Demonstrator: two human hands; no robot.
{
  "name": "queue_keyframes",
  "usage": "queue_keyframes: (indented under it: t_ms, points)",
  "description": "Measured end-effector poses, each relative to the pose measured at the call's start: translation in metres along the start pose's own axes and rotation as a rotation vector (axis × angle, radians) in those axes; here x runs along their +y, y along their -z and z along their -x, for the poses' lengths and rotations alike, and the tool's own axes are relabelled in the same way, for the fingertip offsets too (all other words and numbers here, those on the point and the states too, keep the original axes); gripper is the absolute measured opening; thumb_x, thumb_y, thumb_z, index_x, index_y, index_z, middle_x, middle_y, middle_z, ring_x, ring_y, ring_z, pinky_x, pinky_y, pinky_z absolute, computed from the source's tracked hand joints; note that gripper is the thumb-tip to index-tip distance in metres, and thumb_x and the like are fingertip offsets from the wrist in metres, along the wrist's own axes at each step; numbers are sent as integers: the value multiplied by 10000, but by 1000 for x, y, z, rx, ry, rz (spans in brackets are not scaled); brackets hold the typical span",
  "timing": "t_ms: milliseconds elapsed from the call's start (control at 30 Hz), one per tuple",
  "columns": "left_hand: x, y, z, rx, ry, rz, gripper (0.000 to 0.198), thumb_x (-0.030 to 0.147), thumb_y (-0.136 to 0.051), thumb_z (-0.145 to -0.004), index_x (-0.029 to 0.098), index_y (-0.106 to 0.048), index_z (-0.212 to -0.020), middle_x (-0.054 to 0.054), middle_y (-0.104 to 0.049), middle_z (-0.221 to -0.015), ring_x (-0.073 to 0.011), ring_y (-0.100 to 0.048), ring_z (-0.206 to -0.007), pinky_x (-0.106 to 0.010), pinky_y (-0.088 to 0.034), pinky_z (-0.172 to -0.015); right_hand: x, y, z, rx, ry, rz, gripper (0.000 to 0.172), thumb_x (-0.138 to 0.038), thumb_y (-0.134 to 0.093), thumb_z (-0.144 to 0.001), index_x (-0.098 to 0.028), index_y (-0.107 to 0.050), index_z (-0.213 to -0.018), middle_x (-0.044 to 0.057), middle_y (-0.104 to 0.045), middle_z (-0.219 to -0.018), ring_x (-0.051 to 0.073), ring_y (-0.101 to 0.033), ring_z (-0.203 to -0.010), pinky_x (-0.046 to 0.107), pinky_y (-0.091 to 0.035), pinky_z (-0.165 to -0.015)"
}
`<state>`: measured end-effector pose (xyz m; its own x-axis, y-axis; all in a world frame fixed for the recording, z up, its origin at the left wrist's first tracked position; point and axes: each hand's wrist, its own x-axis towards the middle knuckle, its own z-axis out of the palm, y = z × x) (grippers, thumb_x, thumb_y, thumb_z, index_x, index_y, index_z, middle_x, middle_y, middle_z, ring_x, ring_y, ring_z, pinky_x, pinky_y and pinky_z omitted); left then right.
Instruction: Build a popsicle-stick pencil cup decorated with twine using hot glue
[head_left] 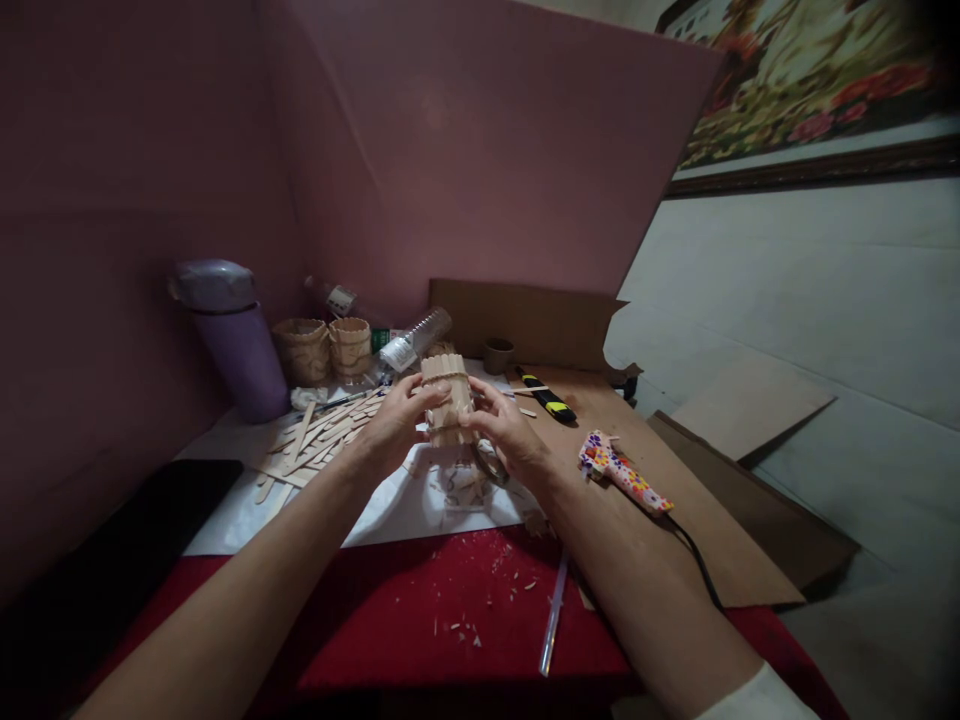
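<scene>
Between my two hands is a small cup made of popsicle sticks [448, 400], held up above the white sheet, with a twisted cord round its upper part. My left hand [401, 420] grips its left side, thumb across the front. On the right side my right hand [501, 420] has its fingers and thumb against the sticks. Below the cup, on the sheet, lies a clear item with a brownish pattern [465, 488] that I cannot make out. A pile of loose popsicle sticks [322, 440] spreads to the left of my left hand.
A glue gun with a flowered cover [622, 472] rests on cardboard [697, 540] at right, near a yellow-black cutter [547, 395]. A glue stick [553, 615] lies in front on the red cloth [450, 600]. Behind stand a purple bottle [244, 350], stick cups [350, 348] and a plastic bottle [416, 340].
</scene>
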<state>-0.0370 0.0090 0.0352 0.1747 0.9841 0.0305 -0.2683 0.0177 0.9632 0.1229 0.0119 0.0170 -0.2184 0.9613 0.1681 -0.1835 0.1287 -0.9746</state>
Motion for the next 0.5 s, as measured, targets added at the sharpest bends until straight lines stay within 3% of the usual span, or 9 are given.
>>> queue_keyframes:
  t_ms: [233,500]
  points:
    - [-2,0,0,15,-6,-52,702,523,-823,-671,175,-584,-1232,-153,-646,-1206,-239,-668,-908,-324,-537,-654,-1,-3,1,6,5,35,721,-261,-676,-603,-217,-580,-1316,84,-714,-1137,290,-624,-1105,423,-502,-944]
    - [-13,2,-5,62,-67,-119,813,407,-895,-586,160,-534,-1271,-162,-654,-1187,-274,-667,-962,-342,-551,-657,0,-7,4,1,20,39,714,-248,-680,-590,-199,-570,-1294,89,-711,-1140,285,-638,-1086,431,-504,-963]
